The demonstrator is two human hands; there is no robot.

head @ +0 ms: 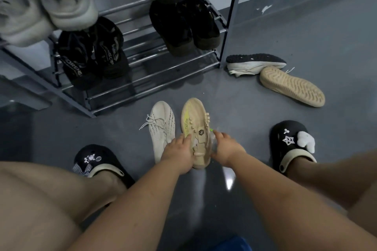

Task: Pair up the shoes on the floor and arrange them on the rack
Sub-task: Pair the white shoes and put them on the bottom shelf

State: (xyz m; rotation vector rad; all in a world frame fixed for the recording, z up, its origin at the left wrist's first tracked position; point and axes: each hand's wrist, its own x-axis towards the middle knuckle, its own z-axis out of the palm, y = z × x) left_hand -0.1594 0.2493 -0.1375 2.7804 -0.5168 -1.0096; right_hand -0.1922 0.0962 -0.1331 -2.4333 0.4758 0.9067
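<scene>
Grey metal rack (142, 79) is already carrying several pairs, black sandals (91, 55) sitting on its left side and dark shoes (183, 26) further right. Just in front of the rack, a white sneaker (163, 128) is lying on the floor; beside it the left hand (179, 153) and right hand (226, 149) are both gripping a beige sneaker (195, 128). Right of the rack, a navy-soled shoe (255, 62) and a tan sole-up shoe (291, 85) are waiting, so pairing looks about half finished.
</scene>
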